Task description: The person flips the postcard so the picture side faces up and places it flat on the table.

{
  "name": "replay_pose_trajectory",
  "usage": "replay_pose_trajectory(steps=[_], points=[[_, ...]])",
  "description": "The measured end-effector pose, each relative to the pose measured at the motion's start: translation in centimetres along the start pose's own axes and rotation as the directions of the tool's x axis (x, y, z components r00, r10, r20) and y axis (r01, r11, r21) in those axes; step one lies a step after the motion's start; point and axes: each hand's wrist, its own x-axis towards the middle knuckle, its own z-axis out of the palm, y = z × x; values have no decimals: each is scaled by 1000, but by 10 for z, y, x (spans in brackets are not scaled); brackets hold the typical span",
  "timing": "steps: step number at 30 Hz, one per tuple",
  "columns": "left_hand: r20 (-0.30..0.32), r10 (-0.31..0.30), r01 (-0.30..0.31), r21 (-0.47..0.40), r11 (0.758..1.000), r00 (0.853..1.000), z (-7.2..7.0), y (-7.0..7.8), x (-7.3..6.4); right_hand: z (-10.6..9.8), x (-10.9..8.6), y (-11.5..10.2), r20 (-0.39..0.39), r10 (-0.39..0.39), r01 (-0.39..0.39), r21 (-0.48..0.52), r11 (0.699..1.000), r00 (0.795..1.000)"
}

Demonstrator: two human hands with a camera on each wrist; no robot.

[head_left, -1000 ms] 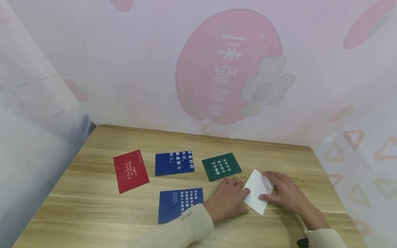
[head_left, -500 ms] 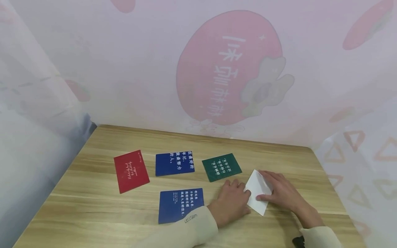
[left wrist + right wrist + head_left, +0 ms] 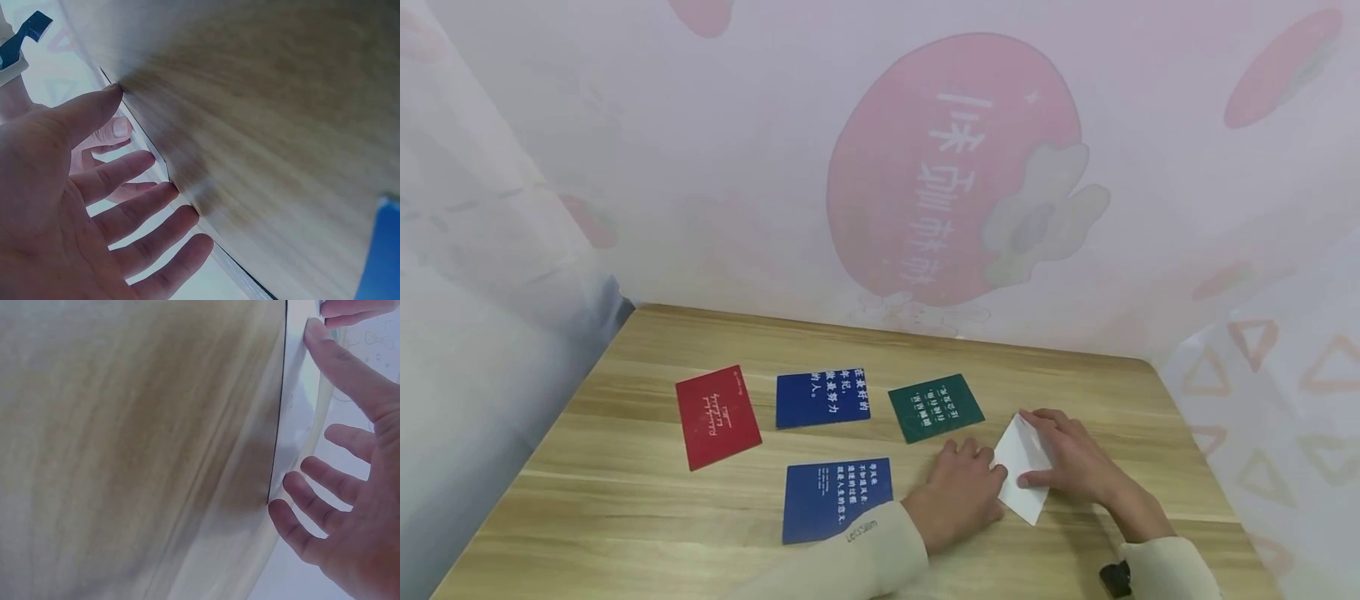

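A small white sheet [image 3: 1018, 472] lies at a slant on the right part of the table between both hands. A shaded line crosses it near the right side. My left hand [image 3: 957, 498] rests at the sheet's left edge, with bent fingertips toward it. In the left wrist view, the left hand [image 3: 69, 206] has its fingers spread along the edge. My right hand [image 3: 1086, 467] touches the sheet's right side, thumb lying over it and fingers at the far corner. The right wrist view shows the right hand [image 3: 362, 506] with spread fingers near the edge of the sheet [image 3: 297, 381].
A red card [image 3: 718, 417], a dark blue card [image 3: 820, 400] and a green card [image 3: 932, 407] lie in a row on the wooden table [image 3: 625, 533]. Another blue card [image 3: 823, 500] is nearer, partly under the left sleeve [image 3: 850, 554]. A patterned white curtain [image 3: 737, 167] stands behind.
My right hand has shifted slightly left over the sheet, its fingers closer to the far corner. My left hand has moved slightly right; the coloured cards keep their places.
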Motion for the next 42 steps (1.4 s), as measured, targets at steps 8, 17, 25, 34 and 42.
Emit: replay_pose_trajectory(steps=[8,17,25,34,42], points=[[-21,13,-13,-2,1000,1000,0,-1,-1,1,3,-1,28,45,-45,15,999,999],[9,-10,11,-77,997,1000,-2,-1,0,-8,2,-6,66,140,-138,-26,990,988],[20,-25,28,-120,992,999,0,-2,2,-13,3,-11,107,193,-192,-17,981,975],[25,-28,31,-133,991,999,-1,-2,2,-11,0,-9,77,192,-191,-16,981,978],[44,-34,39,-139,989,998,-2,-1,2,-7,-4,-8,43,156,-154,-51,987,987]])
